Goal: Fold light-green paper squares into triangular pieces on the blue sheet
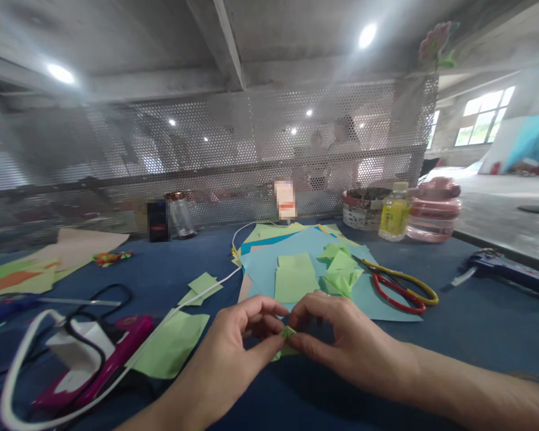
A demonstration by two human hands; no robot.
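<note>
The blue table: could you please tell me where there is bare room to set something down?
Free: between the scissors and the blue tool, and between the jar and the green scraps. Crowded: the paper stack, the pink tool and cords near left. The left hand and right hand pinch a green piece.

I see a bright, hazy scene: the ceiling lamps (60,73) flare with pale streaks, and the window (485,117) at right is blown out. The mesh screen (251,137) and everything behind it are soft. The left hand (238,350), right hand (336,341) and folded paper (288,334) look sharp and cast a faint shadow on the table (476,323). The edges bend and smear.
</note>
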